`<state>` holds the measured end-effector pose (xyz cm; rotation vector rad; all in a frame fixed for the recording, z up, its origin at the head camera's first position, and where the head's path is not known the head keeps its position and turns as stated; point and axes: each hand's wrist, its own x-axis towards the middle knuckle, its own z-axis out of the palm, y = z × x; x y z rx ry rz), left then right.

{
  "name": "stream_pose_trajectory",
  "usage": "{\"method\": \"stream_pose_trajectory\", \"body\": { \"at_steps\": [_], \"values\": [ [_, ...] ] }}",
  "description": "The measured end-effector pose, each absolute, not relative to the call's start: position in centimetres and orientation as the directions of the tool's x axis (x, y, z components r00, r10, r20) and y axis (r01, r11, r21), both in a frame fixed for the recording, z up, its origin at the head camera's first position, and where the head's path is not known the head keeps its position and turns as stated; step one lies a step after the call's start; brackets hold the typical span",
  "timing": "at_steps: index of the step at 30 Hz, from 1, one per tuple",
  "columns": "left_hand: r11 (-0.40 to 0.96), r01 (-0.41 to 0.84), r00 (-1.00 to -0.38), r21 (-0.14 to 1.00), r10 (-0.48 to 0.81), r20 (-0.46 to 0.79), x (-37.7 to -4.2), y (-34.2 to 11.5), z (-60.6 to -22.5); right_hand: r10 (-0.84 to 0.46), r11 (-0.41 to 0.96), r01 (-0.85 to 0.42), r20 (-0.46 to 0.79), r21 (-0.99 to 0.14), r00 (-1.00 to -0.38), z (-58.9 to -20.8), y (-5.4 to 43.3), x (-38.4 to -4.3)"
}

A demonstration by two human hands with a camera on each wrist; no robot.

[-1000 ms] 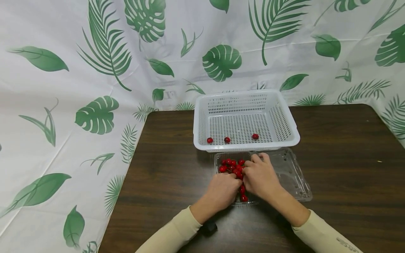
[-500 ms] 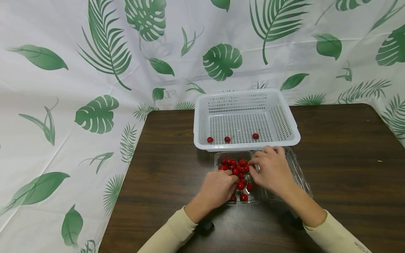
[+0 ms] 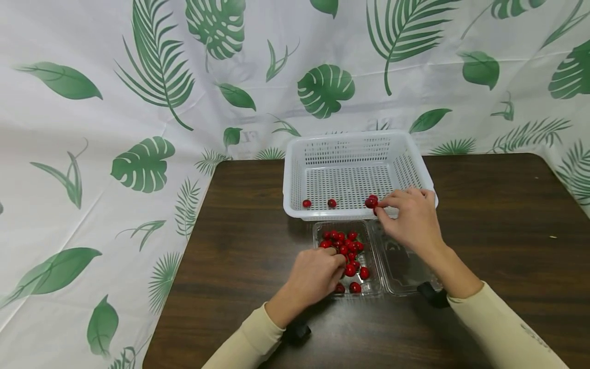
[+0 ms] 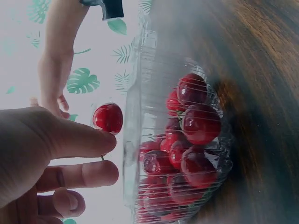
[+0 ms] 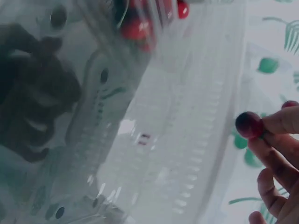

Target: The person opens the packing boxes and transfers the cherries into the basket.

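Observation:
In the left wrist view, a red cherry [image 4: 108,118] sits at the left thumb tip, its stem passing down between thumb and finger. The left hand [image 3: 315,274] pinches it over the near left part of a clear plastic clamshell box [image 3: 372,241]. Several cherries [image 3: 343,249] lie inside the box. Over the near rim of a white basket [image 3: 295,210], the right hand [image 3: 412,220] pinches a dark red cherry [image 5: 249,125] between thumb and fingers. Another red cherry [image 5: 289,105] shows partly behind that thumb. In the basket, two cherries [image 3: 332,203] lie along the near left side.
The clamshell's open lid [image 3: 407,269] lies flat to the right of the box, beneath the right forearm. The basket stands behind the box on a dark wooden table [image 3: 498,230]. A white leaf-print cloth [image 3: 258,66] hangs behind and at the left.
The right hand has moved from the box up and right to the basket's near rim, carrying a cherry. The left hand has shifted slightly left, and more cherries show in the box.

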<state>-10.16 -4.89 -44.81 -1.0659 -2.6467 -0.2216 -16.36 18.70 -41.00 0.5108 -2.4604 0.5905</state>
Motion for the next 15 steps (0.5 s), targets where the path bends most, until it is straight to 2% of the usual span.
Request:
{"method": "stream_pose_trajectory", "body": {
  "at_steps": [6, 15],
  "values": [
    [0.716, 0.695, -0.696, 0.074, 0.642, 0.322, -10.2, -5.1, -44.5, -0.105, 0.837, -0.365, 0.533, -0.408, -0.839, -41.7, 19.5, -18.1],
    [0.742, 0.662, -0.722, 0.100, 0.597, 0.351, -10.6, -5.9, -43.7, -0.074, 0.860, -0.287, 0.452, -0.423, -0.889, -42.8, 20.0, -18.8]
  ]
}}
